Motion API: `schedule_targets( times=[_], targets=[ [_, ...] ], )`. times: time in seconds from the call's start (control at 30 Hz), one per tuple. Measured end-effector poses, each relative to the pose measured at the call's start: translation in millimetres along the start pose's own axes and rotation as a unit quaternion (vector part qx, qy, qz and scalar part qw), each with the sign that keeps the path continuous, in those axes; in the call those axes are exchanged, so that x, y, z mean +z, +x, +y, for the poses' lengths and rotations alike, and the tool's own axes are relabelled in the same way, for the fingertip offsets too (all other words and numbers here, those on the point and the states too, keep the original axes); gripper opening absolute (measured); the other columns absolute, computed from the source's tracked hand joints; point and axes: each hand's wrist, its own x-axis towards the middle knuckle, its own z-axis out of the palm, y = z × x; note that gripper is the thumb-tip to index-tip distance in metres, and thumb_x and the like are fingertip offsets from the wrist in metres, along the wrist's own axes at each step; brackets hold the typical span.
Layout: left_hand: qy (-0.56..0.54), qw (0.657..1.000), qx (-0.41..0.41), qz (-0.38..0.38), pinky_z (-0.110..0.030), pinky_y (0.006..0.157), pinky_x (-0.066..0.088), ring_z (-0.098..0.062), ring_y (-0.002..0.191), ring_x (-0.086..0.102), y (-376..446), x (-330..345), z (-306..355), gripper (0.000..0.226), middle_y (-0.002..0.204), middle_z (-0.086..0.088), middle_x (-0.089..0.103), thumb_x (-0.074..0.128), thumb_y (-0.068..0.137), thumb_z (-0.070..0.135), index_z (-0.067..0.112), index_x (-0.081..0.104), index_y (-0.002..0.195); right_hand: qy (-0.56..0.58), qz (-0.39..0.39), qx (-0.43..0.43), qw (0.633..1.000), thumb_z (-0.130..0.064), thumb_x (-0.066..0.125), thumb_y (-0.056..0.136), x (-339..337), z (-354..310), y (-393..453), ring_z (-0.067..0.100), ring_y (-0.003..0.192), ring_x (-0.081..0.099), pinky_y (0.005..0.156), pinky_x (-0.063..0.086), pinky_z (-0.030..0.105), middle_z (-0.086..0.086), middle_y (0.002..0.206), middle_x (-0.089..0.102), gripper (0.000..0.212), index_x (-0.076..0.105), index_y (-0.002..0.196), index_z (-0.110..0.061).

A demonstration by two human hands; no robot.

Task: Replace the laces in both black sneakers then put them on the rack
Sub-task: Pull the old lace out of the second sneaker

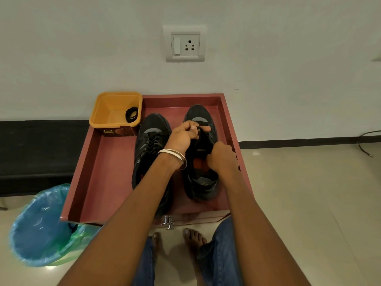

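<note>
Pinching a black lace (203, 132) at the right sneaker (201, 153) near the drawer's (103, 172) far right corner, the left hand (183, 136) and right hand (221, 155), both curled tight, could drag the light shoe against the laced left sneaker (150, 145).

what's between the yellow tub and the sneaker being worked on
The other black sneaker, still laced, stands between the yellow tub and the held sneaker, shown in the head view.
</note>
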Motion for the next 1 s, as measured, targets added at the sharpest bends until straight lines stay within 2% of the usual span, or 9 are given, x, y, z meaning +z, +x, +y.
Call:
schedule_targets(
  times=[0.1, 0.27, 0.47, 0.53, 0.6, 0.67, 0.77, 0.87, 1.0],
  targets=[
    [-0.054, 0.996, -0.068, 0.034, -0.035, 0.074, 0.04, -0.012, 0.06, 0.041, 10, 1, -7, 0.024, 0.054, 0.011, 0.061, 0.035, 0.102, 0.011, 0.017, 0.055, 0.09, -0.01, -0.001, -0.006, 1.0, -0.02, 0.054, 0.094, -2, 1, -1, 0.035, 0.101, 0.058, 0.079, 0.048, 0.039, 0.018, 0.116, 0.055, 0.028, 0.052, 0.118, -0.005],
    [-0.152, 0.972, -0.154, 0.094, -0.017, 0.041, 0.029, -0.006, 0.036, 0.029, 10, 5, -3, 0.027, 0.038, 0.01, 0.039, 0.03, 0.103, 0.014, 0.021, 0.045, 0.082, -0.026, -0.002, -0.017, 1.0, -0.021, 0.054, 0.095, -2, -1, -2, 0.036, 0.104, 0.056, 0.082, 0.048, 0.041, 0.018, 0.119, 0.053, 0.03, 0.05, 0.119, -0.004],
    [-0.402, 0.886, -0.158, 0.167, -0.026, 0.056, 0.04, -0.012, 0.04, 0.026, 7, -23, 11, 0.039, 0.039, 0.007, 0.029, 0.024, 0.099, 0.011, 0.022, 0.031, 0.062, -0.037, -0.013, -0.012, 0.999, -0.017, 0.052, 0.094, -5, 0, -1, 0.036, 0.1, 0.057, 0.077, 0.047, 0.038, 0.018, 0.117, 0.053, 0.027, 0.051, 0.117, -0.003],
    [-0.254, 0.935, -0.119, 0.216, -0.029, 0.049, 0.043, -0.012, 0.034, 0.032, 8, -27, 14, 0.036, 0.046, 0.003, 0.041, 0.033, 0.101, 0.015, 0.018, 0.041, 0.065, -0.045, -0.012, -0.017, 0.999, -0.015, 0.051, 0.094, -5, 0, -1, 0.035, 0.099, 0.057, 0.075, 0.046, 0.037, 0.017, 0.114, 0.054, 0.026, 0.052, 0.116, -0.003],
    [0.028, 0.964, -0.044, 0.262, -0.032, 0.056, 0.047, -0.017, 0.046, 0.049, 6, -26, 14, 0.025, 0.064, -0.001, 0.058, 0.045, 0.096, 0.019, 0.012, 0.056, 0.074, -0.045, -0.005, -0.015, 0.999, -0.015, 0.05, 0.094, -4, 1, 0, 0.035, 0.098, 0.058, 0.074, 0.046, 0.037, 0.018, 0.112, 0.054, 0.024, 0.052, 0.114, -0.002],
    [0.232, 0.931, 0.024, 0.28, -0.031, 0.08, 0.048, -0.022, 0.081, 0.059, 1, -23, 11, 0.014, 0.092, -0.002, 0.065, 0.053, 0.092, 0.02, 0.013, 0.065, 0.088, -0.045, 0.007, -0.014, 0.999, -0.017, 0.051, 0.094, -3, 2, 0, 0.034, 0.095, 0.058, 0.074, 0.047, 0.037, 0.017, 0.111, 0.055, 0.023, 0.053, 0.112, -0.002],
    [0.436, 0.861, 0.035, 0.258, -0.044, 0.097, 0.036, -0.032, 0.118, 0.042, -10, -16, 11, 0.019, 0.126, -0.007, 0.046, 0.057, 0.091, 0.027, 0.018, 0.065, 0.105, -0.053, 0.066, -0.044, 0.995, -0.026, 0.057, 0.093, -3, 2, 3, 0.034, 0.102, 0.056, 0.078, 0.047, 0.038, 0.017, 0.118, 0.052, 0.034, 0.051, 0.119, -0.004],
    [0.545, 0.804, 0.024, 0.237, -0.05, 0.096, 0.034, -0.035, 0.123, 0.034, -23, -10, 18, 0.027, 0.133, -0.007, 0.037, 0.057, 0.09, 0.034, 0.019, 0.063, 0.112, -0.004, 0.14, -0.138, 0.981, -0.027, 0.062, 0.09, -5, 0, 6, 0.028, 0.109, 0.051, 0.085, 0.047, 0.036, 0.012, 0.122, 0.046, 0.047, 0.046, 0.131, -0.011],
    [0.576, 0.809, 0.023, 0.114, -0.048, 0.094, 0.044, -0.035, 0.114, 0.052, -26, -11, 19, 0.036, 0.12, -0.008, 0.055, 0.061, 0.086, 0.045, 0.022, 0.063, 0.113, -0.041, 0.165, -0.232, 0.958, -0.015, 0.06, 0.09, -5, -5, 10, 0.023, 0.11, 0.046, 0.09, 0.047, 0.037, 0.007, 0.121, 0.048, 0.038, 0.056, 0.128, -0.014]
  ],
)
